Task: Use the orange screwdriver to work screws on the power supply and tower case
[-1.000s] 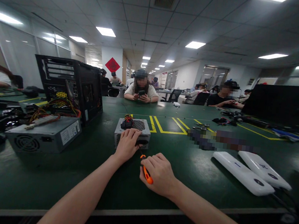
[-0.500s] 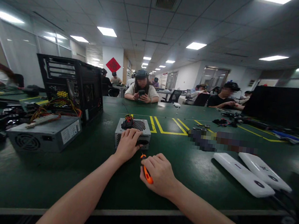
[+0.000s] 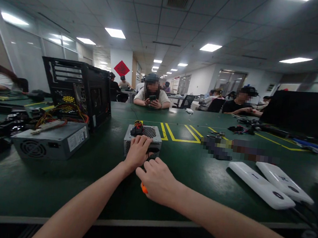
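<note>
A grey metal power supply unit (image 3: pixel 152 131) with a perforated top and a bundle of coloured wires sits on the green table in front of me. My left hand (image 3: pixel 139 151) rests on its near side, fingers curled over the edge and holding it. Close to that near face, my right hand (image 3: pixel 158 182) is closed around an orange-handled screwdriver (image 3: pixel 144 188). Only a bit of the orange handle shows below my fist; the tip is hidden behind my fingers.
On the left stand another power supply (image 3: pixel 54 141) with loose cables and a black computer case (image 3: pixel 78 90). Two white devices (image 3: pixel 261 185) with cords lie to the right. A dark panel (image 3: pixel 307 114) stands far right. A person (image 3: pixel 153 95) sits across the table.
My right hand has moved left and slightly up toward my left hand and turned, so less of the orange handle shows. My left hand stays on the power supply.
</note>
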